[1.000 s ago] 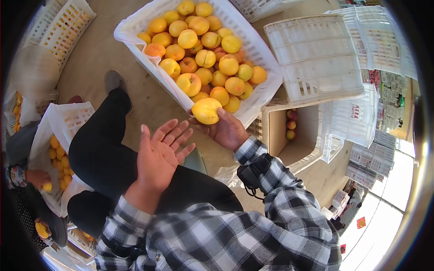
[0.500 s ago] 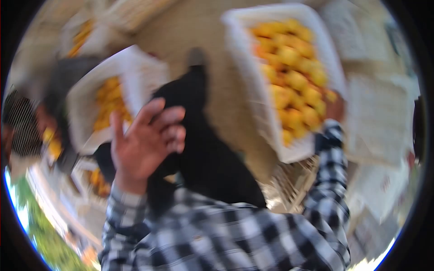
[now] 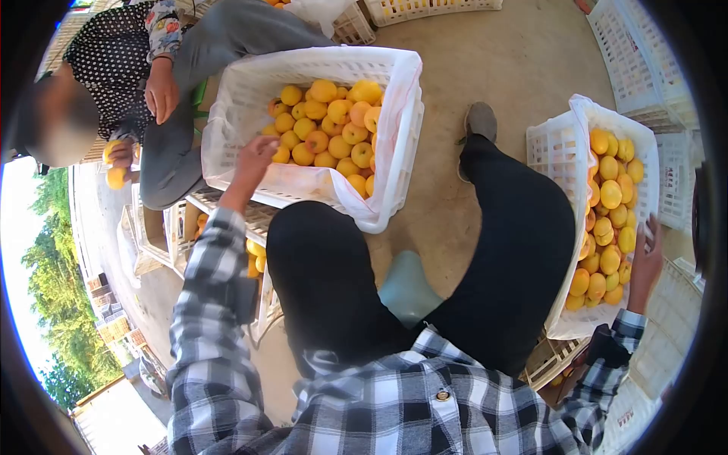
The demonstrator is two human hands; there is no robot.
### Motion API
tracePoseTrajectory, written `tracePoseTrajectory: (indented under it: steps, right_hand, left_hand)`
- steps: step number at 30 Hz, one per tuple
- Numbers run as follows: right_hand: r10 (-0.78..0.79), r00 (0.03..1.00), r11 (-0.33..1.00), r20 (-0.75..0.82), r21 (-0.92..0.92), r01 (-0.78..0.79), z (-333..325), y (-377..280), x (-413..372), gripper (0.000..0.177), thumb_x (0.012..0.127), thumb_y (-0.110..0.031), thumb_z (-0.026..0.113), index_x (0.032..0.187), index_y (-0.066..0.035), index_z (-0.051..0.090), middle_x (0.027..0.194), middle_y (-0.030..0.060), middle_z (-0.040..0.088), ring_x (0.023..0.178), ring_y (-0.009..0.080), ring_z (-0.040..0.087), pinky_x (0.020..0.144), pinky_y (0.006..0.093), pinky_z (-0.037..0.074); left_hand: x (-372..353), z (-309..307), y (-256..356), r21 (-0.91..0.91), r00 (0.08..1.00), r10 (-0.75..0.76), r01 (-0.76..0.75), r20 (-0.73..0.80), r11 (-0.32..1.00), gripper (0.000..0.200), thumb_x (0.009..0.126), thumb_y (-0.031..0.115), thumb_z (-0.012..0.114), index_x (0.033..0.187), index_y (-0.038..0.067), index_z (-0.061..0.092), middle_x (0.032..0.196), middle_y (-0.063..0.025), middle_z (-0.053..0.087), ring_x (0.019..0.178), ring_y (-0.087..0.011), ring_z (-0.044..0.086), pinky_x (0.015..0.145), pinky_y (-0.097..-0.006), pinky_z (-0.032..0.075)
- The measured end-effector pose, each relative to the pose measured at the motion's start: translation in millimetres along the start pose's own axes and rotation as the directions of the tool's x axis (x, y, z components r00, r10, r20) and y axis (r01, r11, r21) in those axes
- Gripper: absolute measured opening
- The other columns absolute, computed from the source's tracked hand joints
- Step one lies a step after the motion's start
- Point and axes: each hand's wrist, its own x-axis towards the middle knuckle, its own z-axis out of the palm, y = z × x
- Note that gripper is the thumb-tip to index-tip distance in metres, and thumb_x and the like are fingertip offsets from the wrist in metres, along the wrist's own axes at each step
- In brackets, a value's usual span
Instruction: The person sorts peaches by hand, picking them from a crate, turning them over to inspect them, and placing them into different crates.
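My left hand is over the near left edge of a white crate lined with thin plastic. Its fingers are loosely bent and hold nothing visible, close to the yellow peaches inside. Off to the right, my right hand rests at the outer side of a second white crate. Its fingers are apart, with nothing seen in them. That crate is filled with yellow-orange peaches, several layers deep by the look of it.
Another person sits at the upper left, one hand on the knee and the other at a peach. White crates stand along the right. A pale green stool-like object is between my legs, and a slatted crate supports the right crate.
My view has swung, bringing the left crate nearer the middle. My left hand has gone from above my lap to that crate; my right hand has moved from the peaches to the right crate's outer side.
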Motion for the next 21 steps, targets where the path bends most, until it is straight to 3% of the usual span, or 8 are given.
tracePoseTrajectory:
  steps: [5,6,10,11,13,15,17,21]
  right_hand:
    - [-0.321,0.947,0.936,-0.020,0.146,0.320,-2,-249,7,0.038,0.095,-0.012,0.057,0.132,-0.006,0.054,0.128,0.0106,0.060,0.115,0.0198,0.059,0.098,0.0322,0.046]
    - [-0.372,0.928,0.915,0.023,0.174,0.363,6,-293,5,0.036,0.094,-0.011,0.058,0.130,-0.006,0.056,0.126,0.0100,0.061,0.112,0.0188,0.060,0.096,0.0319,0.047]
    - [-0.649,0.746,0.745,0.146,0.317,0.586,64,-426,2,0.032,0.087,-0.009,0.065,0.118,-0.004,0.061,0.112,0.0108,0.066,0.096,0.0191,0.065,0.079,0.0318,0.051]
    - [-0.743,0.656,0.659,0.134,0.320,0.681,83,-441,1,0.032,0.085,-0.009,0.067,0.115,-0.003,0.062,0.108,0.0119,0.066,0.090,0.0204,0.066,0.074,0.0319,0.052]
    - [-0.741,0.643,0.661,0.193,0.377,0.649,123,-454,-5,0.031,0.083,-0.009,0.069,0.113,-0.003,0.062,0.105,0.0129,0.066,0.086,0.0224,0.066,0.071,0.0315,0.051]
    - [-0.723,0.636,0.682,0.271,0.427,0.594,155,-449,-6,0.031,0.082,-0.008,0.070,0.112,-0.003,0.063,0.101,0.0139,0.066,0.081,0.0244,0.066,0.069,0.0311,0.051]
    - [-0.613,0.610,0.789,0.502,0.416,0.452,162,-439,-1,0.026,0.081,-0.017,0.069,0.105,-0.006,0.064,0.092,0.0127,0.065,0.083,0.0336,0.063,0.071,0.0418,0.049]
    - [-0.615,0.643,0.788,0.457,0.320,0.526,169,-435,-2,0.026,0.082,-0.016,0.068,0.104,-0.005,0.064,0.090,0.0135,0.064,0.082,0.0331,0.062,0.070,0.0409,0.049]
  left_hand:
    - [68,50,-41,0.339,0.966,0.192,-0.241,0.172,0.909,0.043,0.081,0.019,0.070,0.120,0.006,0.056,0.114,-0.0147,0.064,0.101,-0.0289,0.064,0.083,-0.0361,0.051]
    - [74,58,-44,0.480,0.949,0.238,-0.310,0.206,0.821,0.046,0.078,0.018,0.072,0.120,0.007,0.056,0.114,-0.0157,0.063,0.102,-0.0324,0.062,0.085,-0.0392,0.051]
    - [91,75,-40,0.532,0.933,0.254,-0.354,0.253,0.769,0.051,0.075,0.016,0.073,0.122,0.010,0.054,0.112,-0.0137,0.059,0.103,-0.0363,0.058,0.085,-0.0452,0.050]
    - [94,80,-40,0.520,0.934,0.251,-0.352,0.256,0.778,0.051,0.075,0.016,0.073,0.122,0.010,0.054,0.112,-0.0137,0.059,0.103,-0.0363,0.058,0.085,-0.0452,0.050]
    - [100,88,-41,0.474,0.880,0.419,-0.474,0.224,0.742,0.053,0.073,0.014,0.074,0.121,0.009,0.052,0.110,-0.0134,0.059,0.103,-0.0361,0.058,0.082,-0.0450,0.050]
    - [110,98,-38,0.528,0.899,0.340,-0.438,0.277,0.728,0.054,0.071,0.013,0.075,0.119,0.008,0.050,0.111,-0.0135,0.059,0.102,-0.0355,0.058,0.082,-0.0445,0.051]
    - [115,98,-32,0.593,0.915,0.271,-0.400,0.298,0.699,0.055,0.069,0.012,0.076,0.117,0.007,0.049,0.112,-0.0136,0.059,0.102,-0.0348,0.057,0.081,-0.0440,0.051]
    - [114,95,-41,0.578,0.892,0.330,-0.452,0.310,0.679,0.058,0.062,0.007,0.078,0.111,0.004,0.047,0.109,-0.0144,0.059,0.102,-0.0334,0.056,0.080,-0.0428,0.051]
